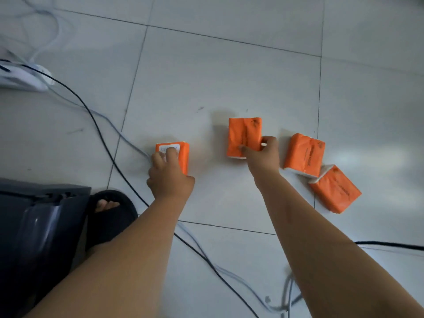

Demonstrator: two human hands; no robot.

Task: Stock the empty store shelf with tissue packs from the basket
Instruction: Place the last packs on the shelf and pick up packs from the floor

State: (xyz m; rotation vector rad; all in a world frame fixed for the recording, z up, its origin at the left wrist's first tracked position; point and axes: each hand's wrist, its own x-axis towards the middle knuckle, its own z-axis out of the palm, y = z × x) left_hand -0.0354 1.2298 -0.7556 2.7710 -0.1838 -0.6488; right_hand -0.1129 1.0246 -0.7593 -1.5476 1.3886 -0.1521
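Stocking apparently just starting: left hand (171, 180) grips left pack (183, 157), right hand (263, 153) grips middle pack (243, 134); two right packs (305, 154) wait on floor (206, 76); shelf unseen.

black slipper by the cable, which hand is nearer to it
Left. The left hand grips a tissue pack just up and right of the slipper; the right hand grips a second pack farther right.
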